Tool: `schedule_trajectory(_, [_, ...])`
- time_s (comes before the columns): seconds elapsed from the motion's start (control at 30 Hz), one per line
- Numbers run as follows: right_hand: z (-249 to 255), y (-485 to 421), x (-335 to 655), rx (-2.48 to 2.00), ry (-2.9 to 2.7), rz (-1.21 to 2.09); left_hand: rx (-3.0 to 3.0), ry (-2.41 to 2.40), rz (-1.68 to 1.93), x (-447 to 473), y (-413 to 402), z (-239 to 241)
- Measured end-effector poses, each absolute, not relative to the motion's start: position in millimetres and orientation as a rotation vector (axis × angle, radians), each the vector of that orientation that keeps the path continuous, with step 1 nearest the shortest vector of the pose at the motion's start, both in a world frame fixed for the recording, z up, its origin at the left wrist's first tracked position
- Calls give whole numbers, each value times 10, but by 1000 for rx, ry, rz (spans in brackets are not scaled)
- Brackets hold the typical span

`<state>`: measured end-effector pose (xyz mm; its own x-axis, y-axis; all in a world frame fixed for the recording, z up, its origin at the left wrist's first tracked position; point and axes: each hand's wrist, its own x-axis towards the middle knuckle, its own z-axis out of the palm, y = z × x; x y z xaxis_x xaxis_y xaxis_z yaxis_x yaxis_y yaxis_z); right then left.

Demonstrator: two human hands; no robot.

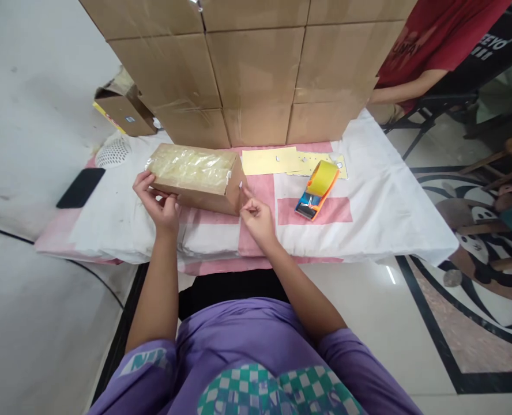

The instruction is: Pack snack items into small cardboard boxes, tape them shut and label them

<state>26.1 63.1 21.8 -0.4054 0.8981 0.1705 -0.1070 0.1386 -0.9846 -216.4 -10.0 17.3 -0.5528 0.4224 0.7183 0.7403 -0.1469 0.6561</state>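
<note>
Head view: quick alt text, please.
The bare left hand and right hand are at opposite ends of a long brown cardboard box with a shiny top. A yellow-and-orange tape dispenser lies to its right; stacked brown cardboard boxes stand behind.

Counting two bare hands: one left hand (pixel 157 203), one right hand (pixel 258 218). Counting one taped box (pixel 195 170) with them. Making out nine stacked carton panels (pixel 256 72) in view. Finding two yellow cards (pixel 260 162), one tape dispenser (pixel 308 207) and one roll of yellow tape (pixel 323 177). Tallying one back-left box (pixel 128 112), one flat black object (pixel 79 188), one white perforated dome (pixel 113 153) and one tablecloth (pixel 368 236). Counting one co-worker (pixel 433 40) too, showing one forearm (pixel 405 90).
</note>
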Motion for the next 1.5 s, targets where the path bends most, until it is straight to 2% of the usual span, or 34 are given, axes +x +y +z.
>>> schedule_trajectory(0.2, [191, 498, 206, -782, -1663, 1326, -1278, -1847, -1773, -2162, -60, 130])
schedule_trajectory(0.73, [88, 1003, -104, -893, -1301, 1343, -1295, -1864, -1829, -2157, -86, 185])
schedule_trajectory(1.0, [3, 1122, -22, -883, -1426, 1406, -1371, -1801, -1859, -2176, -99, 182])
schedule_trajectory(1.23, [322, 1257, 144, -470, -2034, 1153, -1365, -1838, -1854, -2208, -114, 180])
schedule_trajectory(1.5, [956, 1262, 353, -486, -2018, 962, -1201, -1800, -1707, -2022, -251, 66])
